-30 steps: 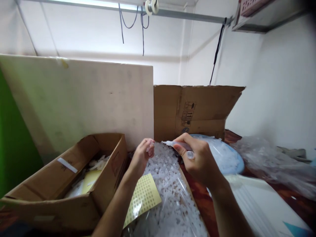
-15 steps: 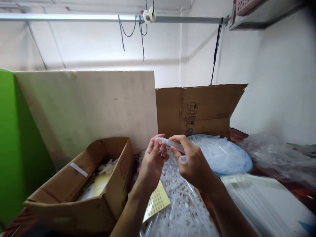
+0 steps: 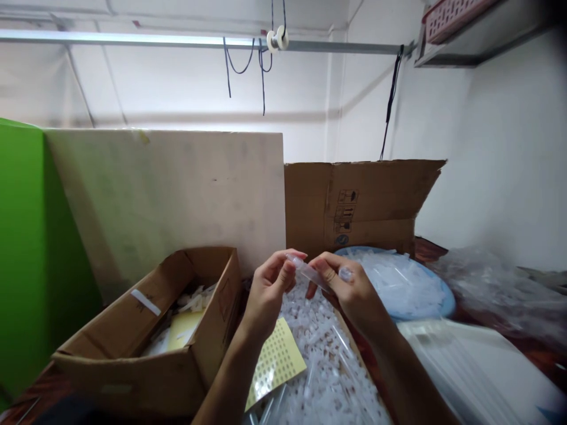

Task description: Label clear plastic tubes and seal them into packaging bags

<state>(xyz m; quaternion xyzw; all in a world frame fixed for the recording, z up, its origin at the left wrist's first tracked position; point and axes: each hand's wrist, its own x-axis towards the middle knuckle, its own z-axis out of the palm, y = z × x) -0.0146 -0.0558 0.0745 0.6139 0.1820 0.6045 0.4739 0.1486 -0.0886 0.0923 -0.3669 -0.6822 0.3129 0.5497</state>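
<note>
A clear plastic tube [image 3: 312, 275] is held slantwise between my two hands. My left hand [image 3: 269, 290] pinches its upper left end with thumb and forefinger. The fingers of my right hand [image 3: 351, 290] close round its lower right part, and a small clear round piece [image 3: 345, 274] shows between those fingers. Below the hands lie many small whitish translucent pieces [image 3: 325, 354]. A yellow sheet with rows of small dots [image 3: 278, 361] rests on them, near my left forearm.
An open cardboard box [image 3: 133, 378] with pale pieces and yellow paper stands at left. A blue basin [image 3: 448, 302] of clear plastic pieces sits at right, beside plastic bags [image 3: 500, 295] and a white stack [image 3: 491, 360]. Cardboard [image 3: 376, 195] rises behind.
The view has shifted slightly. The tube's right end now points further down, and my right hand's grip on it has changed. More of the yellow sheet shows.
</note>
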